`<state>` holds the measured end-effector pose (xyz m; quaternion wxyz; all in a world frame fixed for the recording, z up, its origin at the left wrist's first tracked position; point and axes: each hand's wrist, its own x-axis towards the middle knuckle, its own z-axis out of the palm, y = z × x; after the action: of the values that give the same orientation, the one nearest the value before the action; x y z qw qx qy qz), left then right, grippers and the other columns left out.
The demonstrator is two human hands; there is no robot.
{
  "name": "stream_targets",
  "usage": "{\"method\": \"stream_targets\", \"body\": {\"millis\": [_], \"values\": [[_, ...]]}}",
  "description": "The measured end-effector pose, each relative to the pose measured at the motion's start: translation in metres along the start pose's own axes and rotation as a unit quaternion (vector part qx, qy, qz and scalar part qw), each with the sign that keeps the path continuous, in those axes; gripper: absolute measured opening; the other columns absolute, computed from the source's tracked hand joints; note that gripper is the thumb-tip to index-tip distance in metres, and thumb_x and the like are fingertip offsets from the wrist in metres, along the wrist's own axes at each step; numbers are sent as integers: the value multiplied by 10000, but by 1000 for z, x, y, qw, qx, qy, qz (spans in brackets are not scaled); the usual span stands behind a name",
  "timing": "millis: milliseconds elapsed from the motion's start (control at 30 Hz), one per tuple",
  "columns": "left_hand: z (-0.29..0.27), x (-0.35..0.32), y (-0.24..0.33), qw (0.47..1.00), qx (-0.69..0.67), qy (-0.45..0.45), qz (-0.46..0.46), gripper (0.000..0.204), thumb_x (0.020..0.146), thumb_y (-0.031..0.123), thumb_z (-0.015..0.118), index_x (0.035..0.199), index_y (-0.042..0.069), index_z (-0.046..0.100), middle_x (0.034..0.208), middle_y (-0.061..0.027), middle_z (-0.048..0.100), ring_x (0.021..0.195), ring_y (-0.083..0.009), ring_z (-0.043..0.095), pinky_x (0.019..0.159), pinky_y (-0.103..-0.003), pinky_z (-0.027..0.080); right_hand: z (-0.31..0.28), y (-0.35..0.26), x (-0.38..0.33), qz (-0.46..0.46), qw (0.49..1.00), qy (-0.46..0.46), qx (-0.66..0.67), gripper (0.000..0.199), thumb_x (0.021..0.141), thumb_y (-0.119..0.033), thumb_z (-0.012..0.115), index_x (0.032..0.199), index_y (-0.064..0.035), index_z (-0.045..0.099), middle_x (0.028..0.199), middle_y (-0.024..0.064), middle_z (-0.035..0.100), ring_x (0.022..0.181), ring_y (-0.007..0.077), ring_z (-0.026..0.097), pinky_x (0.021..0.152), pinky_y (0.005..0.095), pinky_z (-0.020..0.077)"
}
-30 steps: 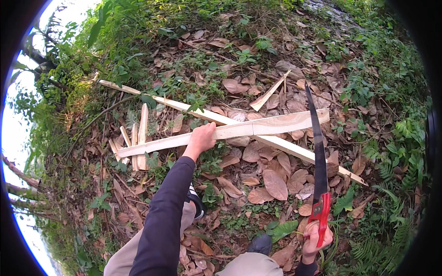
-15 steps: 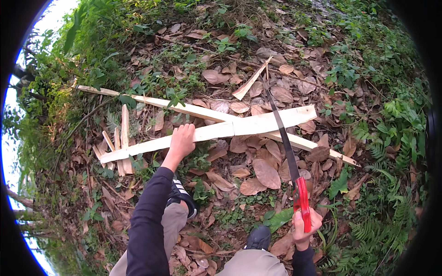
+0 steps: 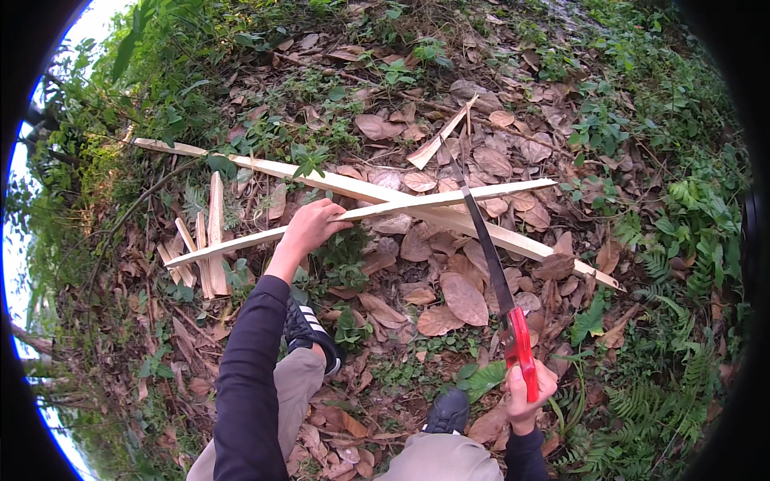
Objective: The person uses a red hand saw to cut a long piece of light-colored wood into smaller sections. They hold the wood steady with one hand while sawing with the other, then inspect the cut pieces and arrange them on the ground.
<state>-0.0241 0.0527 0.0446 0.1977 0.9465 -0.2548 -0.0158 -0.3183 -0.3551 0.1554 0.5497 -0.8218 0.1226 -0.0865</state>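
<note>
On leaf-littered ground, a pale split wood strip (image 3: 417,204) lies across a longer strip (image 3: 321,180). Left hand (image 3: 309,228) is clamped on it near mid-length, fingers curled over the top edge, as before. Right hand (image 3: 529,393) fist-tight around the red handle of a hand saw (image 3: 489,256); since a second ago the blade has swung down from upright and now lies across the strip. Short offcuts (image 3: 204,244) lie just left.

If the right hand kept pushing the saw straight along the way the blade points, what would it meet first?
Most likely the split wooden plank that the left hand holds: the saw in the right hand has its blade crossing that plank already, though depth leaves contact unclear. Beyond lies a wood sliver.
</note>
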Motion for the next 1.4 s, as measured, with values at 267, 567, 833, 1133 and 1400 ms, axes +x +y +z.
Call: {"method": "stream_targets", "body": {"millis": [267, 567, 833, 1133, 1400], "values": [[6, 16, -11, 996, 9, -16, -85, 394, 987, 404, 596, 1118, 34, 637, 963, -200, 694, 972, -398, 649, 827, -507, 501, 4, 4, 1, -15, 998, 13, 52, 251, 845, -153, 651, 931, 81, 680, 641, 69, 599, 549, 153, 588, 549, 286, 454], [26, 13, -15, 994, 56, 43, -82, 383, 1037, 402, 490, 1069, 39, 606, 1029, -157, 672, 1021, -355, 621, 868, -498, 453, 18, -2, 6, 27, 992, 35, 120, 211, 900, -139, 637, 902, 71, 646, 580, 30, 568, 513, 100, 545, 511, 258, 426], [63, 8, 7, 979, 99, 97, -153, 415, 983, 369, 519, 700, 89, 635, 696, -137, 680, 665, -354, 644, 679, -482, 458, 122, 19, 209, -214, 970, 76, -84, 228, 913, -144, 720, 783, -5, 594, 627, 148, 587, 529, 329, 583, 525, 411, 447], [65, 24, 30, 967, 79, 140, -197, 433, 906, 399, 571, 634, 75, 659, 662, -144, 678, 614, -341, 651, 649, -459, 462, 160, 104, 354, -397, 863, 60, -305, 227, 937, -214, 676, 839, -32, 584, 768, 140, 592, 771, 340, 598, 719, 452, 481], [62, 24, 41, 964, 28, 119, -237, 417, 913, 365, 588, 637, 59, 655, 664, -158, 668, 630, -357, 656, 641, -467, 510, 167, 126, 365, -384, 877, 70, -279, 216, 911, -188, 700, 822, -32, 579, 742, 156, 587, 727, 355, 594, 677, 457, 477]]}}
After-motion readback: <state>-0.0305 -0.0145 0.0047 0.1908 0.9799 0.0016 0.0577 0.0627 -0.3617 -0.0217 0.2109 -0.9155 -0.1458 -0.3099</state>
